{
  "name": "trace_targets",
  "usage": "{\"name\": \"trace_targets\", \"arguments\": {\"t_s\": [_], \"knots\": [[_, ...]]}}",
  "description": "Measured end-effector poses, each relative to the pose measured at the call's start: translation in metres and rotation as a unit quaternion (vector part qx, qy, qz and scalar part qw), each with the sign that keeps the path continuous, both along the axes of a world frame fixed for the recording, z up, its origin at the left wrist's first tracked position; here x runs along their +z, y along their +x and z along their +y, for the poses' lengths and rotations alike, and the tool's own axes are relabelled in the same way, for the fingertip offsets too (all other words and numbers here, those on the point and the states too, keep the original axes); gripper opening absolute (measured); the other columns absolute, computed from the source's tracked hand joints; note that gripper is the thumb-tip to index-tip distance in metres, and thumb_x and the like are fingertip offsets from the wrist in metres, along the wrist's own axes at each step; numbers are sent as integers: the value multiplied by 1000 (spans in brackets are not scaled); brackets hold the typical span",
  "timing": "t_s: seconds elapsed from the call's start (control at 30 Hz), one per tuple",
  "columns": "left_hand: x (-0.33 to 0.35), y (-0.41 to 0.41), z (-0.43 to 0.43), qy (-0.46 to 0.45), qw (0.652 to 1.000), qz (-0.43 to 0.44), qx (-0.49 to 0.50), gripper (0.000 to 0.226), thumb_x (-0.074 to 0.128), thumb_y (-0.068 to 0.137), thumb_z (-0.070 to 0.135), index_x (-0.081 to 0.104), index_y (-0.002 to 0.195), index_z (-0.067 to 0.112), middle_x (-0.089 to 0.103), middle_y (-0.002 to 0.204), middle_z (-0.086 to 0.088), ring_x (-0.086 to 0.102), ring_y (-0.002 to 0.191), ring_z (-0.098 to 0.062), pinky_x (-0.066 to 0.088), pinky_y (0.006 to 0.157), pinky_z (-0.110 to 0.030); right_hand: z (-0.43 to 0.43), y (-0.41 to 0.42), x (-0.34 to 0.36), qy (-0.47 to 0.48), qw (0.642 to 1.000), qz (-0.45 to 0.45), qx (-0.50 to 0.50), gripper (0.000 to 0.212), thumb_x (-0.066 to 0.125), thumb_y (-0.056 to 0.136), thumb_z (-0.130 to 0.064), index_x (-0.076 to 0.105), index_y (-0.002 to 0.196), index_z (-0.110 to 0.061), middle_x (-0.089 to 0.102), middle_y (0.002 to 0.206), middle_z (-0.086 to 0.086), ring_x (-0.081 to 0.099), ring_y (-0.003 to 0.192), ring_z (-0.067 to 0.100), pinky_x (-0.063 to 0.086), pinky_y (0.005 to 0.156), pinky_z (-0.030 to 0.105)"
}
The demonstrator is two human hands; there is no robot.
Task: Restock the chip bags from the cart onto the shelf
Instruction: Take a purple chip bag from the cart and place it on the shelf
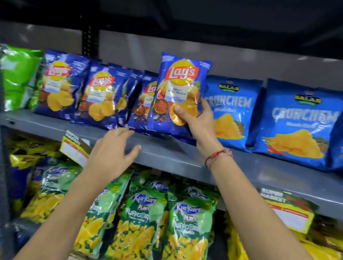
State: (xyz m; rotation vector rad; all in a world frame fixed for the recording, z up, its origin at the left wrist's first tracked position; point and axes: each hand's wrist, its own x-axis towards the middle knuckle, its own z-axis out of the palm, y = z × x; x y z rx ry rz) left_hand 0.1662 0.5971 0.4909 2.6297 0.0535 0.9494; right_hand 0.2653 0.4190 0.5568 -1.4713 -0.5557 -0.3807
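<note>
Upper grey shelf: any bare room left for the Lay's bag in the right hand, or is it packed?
The grey metal shelf is bare only along its front lip, below the standing bags. The back row is crowded: dark blue Lay's bags on one side, light blue Crunchem bags on the other. The held blue Lay's bag is in the right hand.

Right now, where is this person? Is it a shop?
Most likely a supermarket snack aisle. Grey metal shelves hold rows of chip bags, yellow price tags reading "Super Market" hang on the shelf edges, and the right hand is setting a blue Lay's bag among matching ones.
</note>
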Motion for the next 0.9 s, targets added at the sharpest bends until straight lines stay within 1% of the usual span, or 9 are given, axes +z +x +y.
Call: {"name": "trace_targets", "arguments": {"t_s": [0.07, 0.13, 0.2, 0.23, 0.33, 0.43, 0.7, 0.8, 0.9], "knots": [[-4, 1, 4, 1, 1000, 19, 5, 55, 50, 89, 38, 45, 134, 6, 47, 142, -12, 41, 132, -25, 34, 109, -43, 22, 7, -2, -18, 1000, 6, -1, 63, 79, 74, -22, 47, 127, -14, 61, 113, -3, 61, 104, 14, 51, 91, 26], [-8, 1, 5, 4, 999, 32, 6, 56, 48, 90, 40, 45, 134, 5, 48, 141, -12, 44, 131, -25, 35, 108, -41, 40, 13, -4, -28, 999, 13, -14, 73, 79, 74, -24, 41, 134, -7, 59, 127, 6, 57, 117, 23, 47, 102, 40], [-10, 0, 6, 10, 999, 40, 12, 56, 45, 91, 42, 46, 133, 5, 51, 139, -12, 46, 128, -25, 35, 106, -38, 57, 18, -5, -33, 999, 18, -27, 75, 79, 73, -26, 40, 134, -7, 57, 132, 13, 54, 122, 30, 44, 104, 48], [-11, 0, 7, 15, 999, 40, 16, 55, 44, 91, 43, 47, 131, 5, 53, 137, -12, 47, 127, -25, 35, 105, -37, 64, 20, -6, -43, 998, 18, -36, 74, 78, 74, -28, 40, 133, -8, 57, 132, 13, 52, 122, 32, 43, 104, 50], [-12, 0, 9, 26, 999, 28, 19, 53, 43, 92, 43, 50, 129, 6, 56, 134, -12, 49, 126, -24, 35, 103, -35, 79, 23, -11, -68, 996, 27, -56, 76, 78, 73, -32, 37, 135, -14, 52, 137, 10, 47, 127, 32, 39, 107, 50], [-13, 0, 10, 30, 999, 13, 15, 52, 44, 91, 42, 52, 127, 5, 58, 131, -12, 51, 123, -25, 37, 103, -38, 86, 27, -20, -77, 994, 43, -58, 81, 78, 74, -31, 34, 139, -13, 48, 142, 10, 43, 131, 32, 36, 109, 52], [-18, 2, 12, 34, 999, -11, 15, 51, 44, 91, 43, 53, 126, 6, 60, 130, -9, 53, 122, -23, 35, 105, -39, 91, 28, -30, -95, 991, 63, -65, 79, 76, 74, -36, 34, 137, -15, 51, 139, 12, 44, 130, 33, 38, 107, 52], [-18, 2, 12, 23, 1000, -12, 10, 51, 45, 91, 42, 53, 127, 7, 59, 131, -9, 51, 124, -22, 34, 107, -40, 86, 23, -34, -92, 992, 66, -62, 74, 78, 73, -36, 38, 132, -15, 58, 130, 9, 51, 123, 29, 43, 103, 49], [-18, -2, 9, -14, 999, -37, -7, 47, 50, 90, 37, 54, 126, 8, 59, 130, -9, 53, 121, -25, 38, 104, -41, 72, 12, -34, -104, 991, 45, -72, 75, 78, 72, -39, 38, 131, -17, 61, 122, 8, 58, 113, 24, 49, 96, 42]]}}
